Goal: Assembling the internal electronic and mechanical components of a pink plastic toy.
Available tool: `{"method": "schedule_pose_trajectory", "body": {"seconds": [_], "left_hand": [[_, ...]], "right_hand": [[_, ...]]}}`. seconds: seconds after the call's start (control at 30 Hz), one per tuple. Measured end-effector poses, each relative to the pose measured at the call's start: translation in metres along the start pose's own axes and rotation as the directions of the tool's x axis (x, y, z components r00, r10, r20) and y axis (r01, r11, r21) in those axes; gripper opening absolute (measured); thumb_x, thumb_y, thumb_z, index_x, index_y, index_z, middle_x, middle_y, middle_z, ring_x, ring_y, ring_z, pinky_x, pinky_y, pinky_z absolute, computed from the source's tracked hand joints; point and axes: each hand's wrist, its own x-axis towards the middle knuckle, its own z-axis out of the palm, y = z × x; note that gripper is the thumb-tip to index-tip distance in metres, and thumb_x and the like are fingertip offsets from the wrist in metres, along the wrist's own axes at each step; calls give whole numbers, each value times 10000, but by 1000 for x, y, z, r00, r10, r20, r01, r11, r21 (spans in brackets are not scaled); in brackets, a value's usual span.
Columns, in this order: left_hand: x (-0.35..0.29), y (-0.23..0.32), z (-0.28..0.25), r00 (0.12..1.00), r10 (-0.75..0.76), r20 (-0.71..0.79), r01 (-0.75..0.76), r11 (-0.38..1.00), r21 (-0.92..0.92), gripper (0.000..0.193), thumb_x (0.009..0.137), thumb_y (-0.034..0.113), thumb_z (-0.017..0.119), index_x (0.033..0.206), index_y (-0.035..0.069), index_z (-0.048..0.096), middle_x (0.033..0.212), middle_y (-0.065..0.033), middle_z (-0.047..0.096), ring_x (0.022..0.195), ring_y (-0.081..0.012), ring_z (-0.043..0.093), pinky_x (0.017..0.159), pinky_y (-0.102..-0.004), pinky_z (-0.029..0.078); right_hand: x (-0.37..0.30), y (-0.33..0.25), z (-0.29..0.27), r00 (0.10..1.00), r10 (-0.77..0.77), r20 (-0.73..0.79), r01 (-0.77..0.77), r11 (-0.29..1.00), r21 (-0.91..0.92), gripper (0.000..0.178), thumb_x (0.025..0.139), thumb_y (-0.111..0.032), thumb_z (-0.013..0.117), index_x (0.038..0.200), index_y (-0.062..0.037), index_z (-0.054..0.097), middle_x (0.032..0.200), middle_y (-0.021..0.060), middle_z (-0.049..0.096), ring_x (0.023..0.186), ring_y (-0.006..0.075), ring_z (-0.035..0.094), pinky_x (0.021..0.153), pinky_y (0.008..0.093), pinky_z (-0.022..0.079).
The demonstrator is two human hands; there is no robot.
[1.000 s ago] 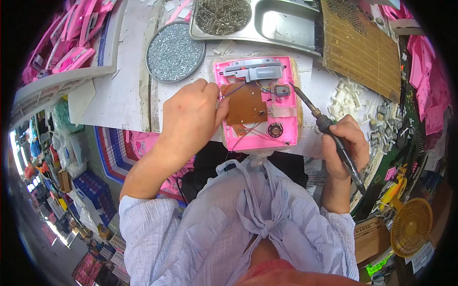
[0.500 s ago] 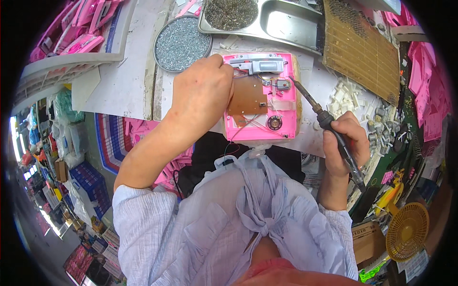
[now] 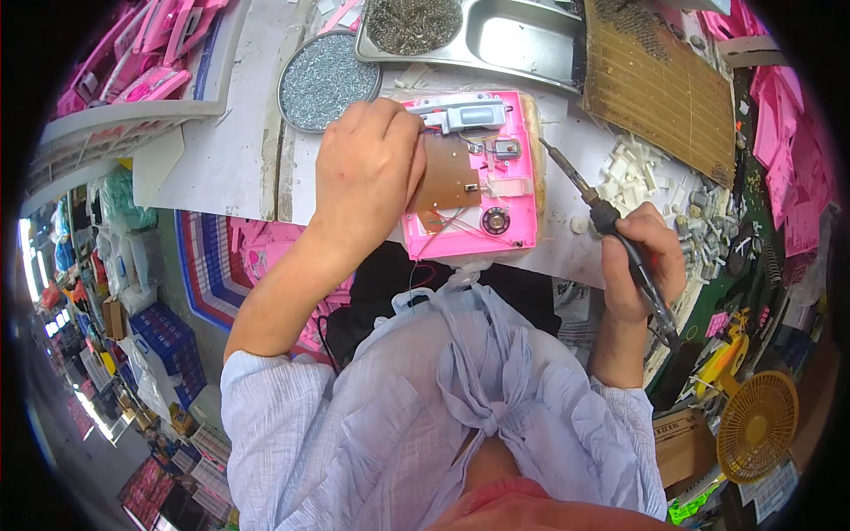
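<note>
Head view: white table [image 3: 301, 168] beneath pink casing [image 3: 517, 207], fan [image 3: 757, 427] rightward.

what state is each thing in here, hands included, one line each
Pink housing: open, inner parts showing
Circuit board: partly covered by the left hand
Left hand: over the board's left side, fingertips hidden
Right hand: closed around the soldering iron
Soldering iron: held, tip beside the housing; heat cannot be told
Round tray: filled with small metal pieces
</note>
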Motion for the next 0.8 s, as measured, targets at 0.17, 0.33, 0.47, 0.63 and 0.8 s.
{"method": "schedule_pose_trajectory", "body": {"seconds": [0.17,0.33,0.47,0.63,0.8], "left_hand": [[2,-5,7,996,-26,80,31,997,-66,121,763,60,691,858,51,617,828,-102,583,816,-293,616,697,-419,514],[9,-14,-12,972,43,231,-30,998,-58,69,784,59,658,834,43,612,809,-120,581,799,-316,621,688,-426,527],[13,-12,-28,950,7,313,16,997,-72,51,807,67,656,829,37,622,820,-132,595,797,-325,629,696,-421,530],[9,-7,-2,964,-151,219,245,825,-509,78,867,74,681,895,6,653,854,-137,638,763,-301,659,683,-367,541],[1,-14,28,954,-298,41,227,622,-749,86,863,28,722,894,-10,652,897,-92,698,694,-163,664,619,-280,536]], "right_hand": [[4,4,8,1000,-18,17,18,1000,9,280,785,28,770,1030,19,636,726,87,607,626,157,509,562,270,370],[0,8,22,996,86,2,-85,989,117,325,827,-26,791,1099,19,620,868,107,625,750,153,547,648,278,407],[-6,8,51,971,236,27,-231,913,336,373,898,-90,762,1200,15,569,1026,125,630,915,185,622,801,305,487],[-28,19,72,955,297,-19,-256,853,454,385,966,-104,688,1283,8,500,1103,152,628,1016,212,650,919,329,507],[-38,13,75,967,254,3,-242,916,319,376,986,-139,666,1286,4,490,1074,147,599,949,196,624,874,322,509]]}}
